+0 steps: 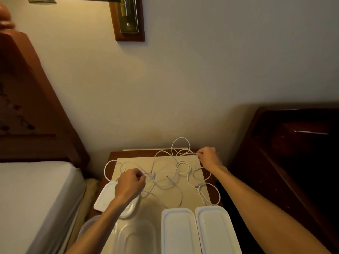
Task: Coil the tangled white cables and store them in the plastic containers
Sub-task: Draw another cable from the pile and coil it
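Tangled white cables [176,173] sprawl in loops over the cream top of a small bedside table [161,202]. My left hand [131,183] pinches a strand at the left side of the tangle. My right hand [209,157] grips another strand at the far right corner, near the wall. Two white lidded plastic containers [178,231] [217,230] lie side by side at the front right. A clear open container [135,237] sits at the front left, partly under my left forearm. A white lid [104,198] lies tilted at the left edge.
A bed with a grey sheet [36,198] and wooden headboard [31,107] is on the left. Dark wooden furniture [293,153] stands at the right. The wall [183,79] is right behind the table, with a brass lamp mount [128,17] above.
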